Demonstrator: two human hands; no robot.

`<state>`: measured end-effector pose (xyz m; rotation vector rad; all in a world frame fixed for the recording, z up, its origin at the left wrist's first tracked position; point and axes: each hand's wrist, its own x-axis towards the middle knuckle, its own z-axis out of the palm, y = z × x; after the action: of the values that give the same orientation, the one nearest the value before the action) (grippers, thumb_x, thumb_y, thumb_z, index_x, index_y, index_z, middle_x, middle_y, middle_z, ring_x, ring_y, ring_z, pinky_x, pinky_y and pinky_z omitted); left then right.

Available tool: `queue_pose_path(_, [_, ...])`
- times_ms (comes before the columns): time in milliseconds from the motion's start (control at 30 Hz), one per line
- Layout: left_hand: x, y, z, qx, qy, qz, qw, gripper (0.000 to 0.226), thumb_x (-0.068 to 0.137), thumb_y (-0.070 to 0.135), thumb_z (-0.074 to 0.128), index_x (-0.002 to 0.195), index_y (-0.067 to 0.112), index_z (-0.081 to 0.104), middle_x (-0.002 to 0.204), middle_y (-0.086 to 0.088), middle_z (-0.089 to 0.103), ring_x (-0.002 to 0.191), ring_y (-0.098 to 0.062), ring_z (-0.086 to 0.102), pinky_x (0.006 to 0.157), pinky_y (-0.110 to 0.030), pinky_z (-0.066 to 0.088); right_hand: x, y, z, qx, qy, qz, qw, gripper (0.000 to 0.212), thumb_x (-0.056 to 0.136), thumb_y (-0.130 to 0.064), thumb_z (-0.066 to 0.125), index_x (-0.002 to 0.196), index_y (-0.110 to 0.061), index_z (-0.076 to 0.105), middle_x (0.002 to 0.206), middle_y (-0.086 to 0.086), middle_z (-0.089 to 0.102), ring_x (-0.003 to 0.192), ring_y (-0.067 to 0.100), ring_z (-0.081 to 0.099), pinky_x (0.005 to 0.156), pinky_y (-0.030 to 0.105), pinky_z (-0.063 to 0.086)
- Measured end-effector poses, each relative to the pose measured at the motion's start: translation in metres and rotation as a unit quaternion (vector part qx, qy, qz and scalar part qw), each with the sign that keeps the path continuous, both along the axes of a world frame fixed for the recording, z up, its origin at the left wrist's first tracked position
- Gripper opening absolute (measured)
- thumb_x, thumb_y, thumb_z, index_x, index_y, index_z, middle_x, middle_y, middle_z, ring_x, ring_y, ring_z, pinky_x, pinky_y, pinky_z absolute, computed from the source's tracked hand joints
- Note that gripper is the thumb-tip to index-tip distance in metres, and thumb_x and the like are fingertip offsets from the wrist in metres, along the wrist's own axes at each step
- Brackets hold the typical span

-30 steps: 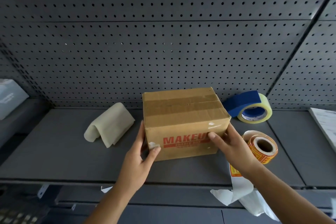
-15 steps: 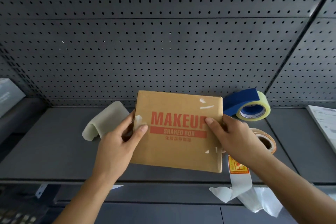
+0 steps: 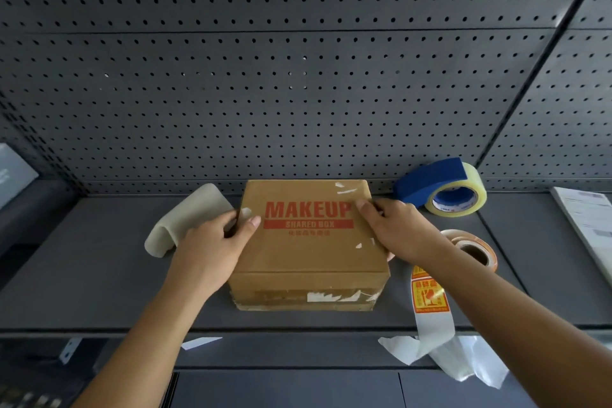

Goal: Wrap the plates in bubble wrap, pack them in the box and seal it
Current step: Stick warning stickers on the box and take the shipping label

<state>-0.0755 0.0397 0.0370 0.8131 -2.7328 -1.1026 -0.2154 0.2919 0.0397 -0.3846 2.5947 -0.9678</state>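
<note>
Cardboard box (image 3: 309,242): closed, sitting on the grey shelf (image 3: 82,275) near its middle, a little back from the front edge. The face printed MAKEUP SHARED BOX in red is turned up, and a taped seam with white torn scraps runs along the side facing the camera. The box lies directly between the two hands and is in contact with both. Left hand (image 3: 212,242): clasps the box's left upper edge, with the thumb lying on the top face just left of the print and the fingers curled down the left side. Right hand (image 3: 397,228): clasps the right upper edge, with one finger reaching onto the top face by the letter P and the rest wrapped over the right side; how far they go down cannot be seen. Folded cream sheet (image 3: 188,219): on the shelf just behind the left hand, beside the box. Blue tape dispenser (image 3: 443,190) with a clear roll: behind the right hand, near the pegboard wall (image 3: 298,76). Roll of orange labels (image 3: 473,248): right of the right forearm, with its strip (image 3: 430,308) trailing over the shelf's front edge. Printed papers (image 3: 589,225): at the far right
</note>
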Motion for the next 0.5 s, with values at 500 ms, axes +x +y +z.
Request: queue_pose_path(500, [0.053,0.107,-0.013,0.0,0.272,-0.173,0.947,0.019,0.096,0.04,0.058,0.109,0.032,0.07,0.092,0.016,0.067,0.087,-0.012,0.067,0.076,-0.014,0.048,0.085,0.125,-0.073,0.011,0.082,-0.125,0.989,0.054,0.09,-0.027,0.07,0.136,-0.044,0.048,0.111,-0.015,0.06,0.084,0.009,0.061,0.066,0.024,0.045])
